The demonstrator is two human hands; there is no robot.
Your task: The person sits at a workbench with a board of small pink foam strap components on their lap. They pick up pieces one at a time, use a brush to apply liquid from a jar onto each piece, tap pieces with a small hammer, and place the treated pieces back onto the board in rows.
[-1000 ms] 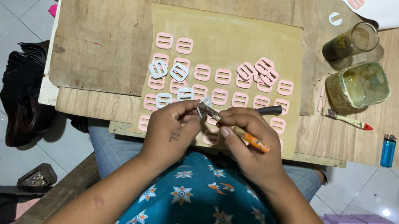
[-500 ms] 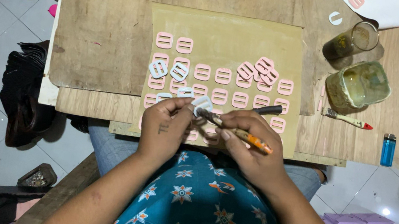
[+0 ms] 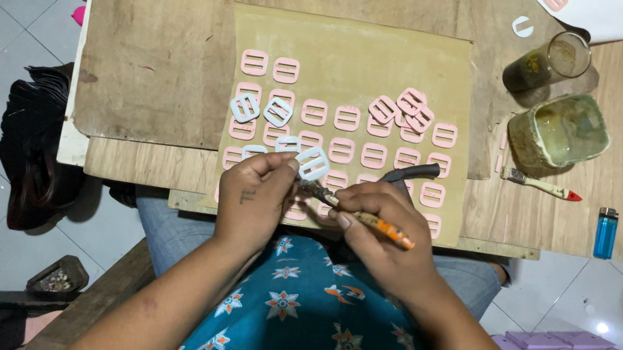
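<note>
At the table edge, left hand (image 3: pixel 255 199) pinches a white buckle (image 3: pixel 313 163); right hand (image 3: pixel 378 232) grips an orange-handled tool (image 3: pixel 359 215), its tip hidden between the fingers.

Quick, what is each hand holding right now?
Left hand: closed, pinching a white buckle between its fingertips.
Right hand: closed around an orange-handled tool, its tip pointing at the buckle.
</note>
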